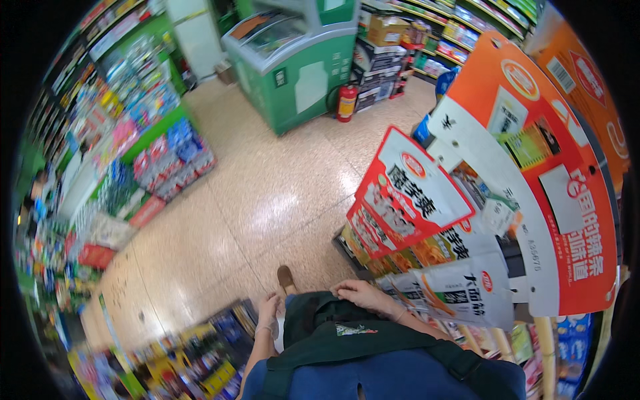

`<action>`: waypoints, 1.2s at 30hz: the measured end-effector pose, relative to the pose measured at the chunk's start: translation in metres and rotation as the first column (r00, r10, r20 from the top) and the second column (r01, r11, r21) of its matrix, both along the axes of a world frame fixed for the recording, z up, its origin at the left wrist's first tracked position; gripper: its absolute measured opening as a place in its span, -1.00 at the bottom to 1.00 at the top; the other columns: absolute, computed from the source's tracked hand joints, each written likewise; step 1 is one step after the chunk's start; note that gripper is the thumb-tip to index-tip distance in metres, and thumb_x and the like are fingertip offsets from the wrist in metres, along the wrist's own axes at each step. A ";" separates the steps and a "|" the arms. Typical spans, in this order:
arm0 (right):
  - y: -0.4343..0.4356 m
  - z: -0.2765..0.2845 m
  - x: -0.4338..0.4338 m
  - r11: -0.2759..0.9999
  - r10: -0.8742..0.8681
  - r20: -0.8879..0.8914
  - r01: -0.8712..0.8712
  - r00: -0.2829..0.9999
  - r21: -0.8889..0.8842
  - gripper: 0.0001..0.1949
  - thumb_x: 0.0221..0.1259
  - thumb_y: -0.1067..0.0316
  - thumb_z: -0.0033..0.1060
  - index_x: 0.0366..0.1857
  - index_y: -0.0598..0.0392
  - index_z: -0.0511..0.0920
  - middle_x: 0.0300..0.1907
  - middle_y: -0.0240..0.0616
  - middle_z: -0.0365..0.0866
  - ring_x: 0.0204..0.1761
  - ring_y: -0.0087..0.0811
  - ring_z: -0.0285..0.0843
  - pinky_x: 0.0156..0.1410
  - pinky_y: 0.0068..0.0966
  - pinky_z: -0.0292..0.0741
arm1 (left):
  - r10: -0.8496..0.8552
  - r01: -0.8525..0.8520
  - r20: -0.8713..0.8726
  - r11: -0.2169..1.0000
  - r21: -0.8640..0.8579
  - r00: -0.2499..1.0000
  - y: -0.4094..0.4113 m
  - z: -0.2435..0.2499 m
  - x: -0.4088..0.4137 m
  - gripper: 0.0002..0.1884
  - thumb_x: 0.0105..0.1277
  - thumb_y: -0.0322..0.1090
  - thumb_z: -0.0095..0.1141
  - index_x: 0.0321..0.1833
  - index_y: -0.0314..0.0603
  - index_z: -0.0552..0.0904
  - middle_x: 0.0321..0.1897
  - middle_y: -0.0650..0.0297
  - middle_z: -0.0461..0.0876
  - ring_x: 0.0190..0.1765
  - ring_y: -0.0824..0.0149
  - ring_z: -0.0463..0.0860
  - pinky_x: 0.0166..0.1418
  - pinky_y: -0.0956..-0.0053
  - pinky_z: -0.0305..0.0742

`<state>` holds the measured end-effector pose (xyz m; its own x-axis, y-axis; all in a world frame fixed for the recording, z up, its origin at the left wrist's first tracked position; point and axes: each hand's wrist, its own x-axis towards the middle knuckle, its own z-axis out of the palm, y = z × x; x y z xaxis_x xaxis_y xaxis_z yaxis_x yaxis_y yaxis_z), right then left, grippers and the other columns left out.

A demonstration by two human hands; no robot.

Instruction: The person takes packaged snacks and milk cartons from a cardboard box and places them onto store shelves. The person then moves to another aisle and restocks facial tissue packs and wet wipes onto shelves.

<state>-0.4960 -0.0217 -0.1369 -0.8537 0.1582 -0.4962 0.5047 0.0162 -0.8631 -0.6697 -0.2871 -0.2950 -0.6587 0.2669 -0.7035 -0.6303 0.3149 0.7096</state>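
Note:
Before me my left hand point(269, 311) hangs low beside the dark green apron point(320, 312), its fingers loosely curled. I make out no object in it. My right hand point(361, 296) is bent in front of the apron, with fingertips close to its dark cloth. Whether those fingers pinch anything is too small to tell. Thin clear gloves seem to cover both hands. Just right of my right hand hang white snack packets point(457, 290) on a display rack. Above them a red and white snack sign point(405, 195) leans out.
A large orange sign board point(555, 200) rises at the right. Ahead stand a green chest freezer point(300, 85), a red fire extinguisher point(346, 103) and stacked cartons point(377, 75). Shrink-wrapped bottles point(175, 160) sit by the left counter. Shelved goods point(185, 370) lie at lower left.

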 end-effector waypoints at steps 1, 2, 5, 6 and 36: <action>-0.001 0.000 -0.020 1.000 -0.030 0.045 0.030 0.999 0.000 -0.68 0.45 0.22 0.08 0.11 0.19 0.60 -0.14 -0.32 0.70 -0.07 -0.53 0.60 0.06 -0.55 0.51 | -0.067 0.067 0.004 0.998 0.010 0.998 0.004 0.002 -0.035 -0.51 0.31 -0.29 0.21 0.24 -0.46 0.54 -0.06 0.15 0.69 -0.12 0.37 0.66 -0.05 0.52 0.54; -0.002 0.000 -0.041 0.998 -0.056 0.091 0.057 0.994 -0.001 -0.67 0.44 0.20 0.09 0.10 0.20 0.60 -0.13 -0.30 0.70 -0.06 -0.53 0.61 0.07 -0.55 0.51 | -0.129 0.129 0.009 0.991 0.021 0.992 0.009 0.005 -0.070 -0.51 0.31 -0.28 0.21 0.23 -0.45 0.55 -0.05 0.15 0.68 -0.11 0.37 0.65 -0.04 0.51 0.53; 0.007 0.023 -0.113 0.991 -0.113 0.112 0.104 0.987 0.087 -0.61 0.40 0.12 0.10 0.10 0.21 0.60 -0.05 -0.19 0.72 0.01 -0.42 0.62 0.17 -0.47 0.51 | -0.182 0.183 -0.078 0.983 -0.001 0.980 0.058 0.068 -0.165 -0.53 0.35 -0.28 0.17 0.26 -0.39 0.53 -0.10 0.21 0.68 -0.09 0.41 0.63 -0.02 0.57 0.50; 0.008 0.028 -0.136 0.992 -0.084 0.031 0.080 0.996 0.099 -0.60 0.40 0.11 0.10 0.10 0.21 0.60 -0.04 -0.17 0.71 0.02 -0.39 0.61 0.18 -0.45 0.50 | -0.189 0.191 -0.116 0.982 0.006 0.975 0.069 0.083 -0.194 -0.53 0.36 -0.27 0.16 0.27 -0.38 0.53 -0.09 0.20 0.68 -0.08 0.40 0.63 0.00 0.56 0.49; 0.402 0.004 -0.370 0.140 -0.987 -0.129 0.924 0.100 -0.356 -0.75 0.48 0.28 0.02 0.03 0.16 0.61 -0.08 -0.30 0.70 -0.09 -0.51 0.65 0.06 -0.56 0.52 | -0.979 0.981 -0.180 0.127 -0.146 0.100 0.674 0.081 -0.546 -0.48 0.41 -0.18 0.14 0.30 -0.42 0.51 0.14 0.00 0.63 0.13 0.23 0.62 0.22 0.39 0.52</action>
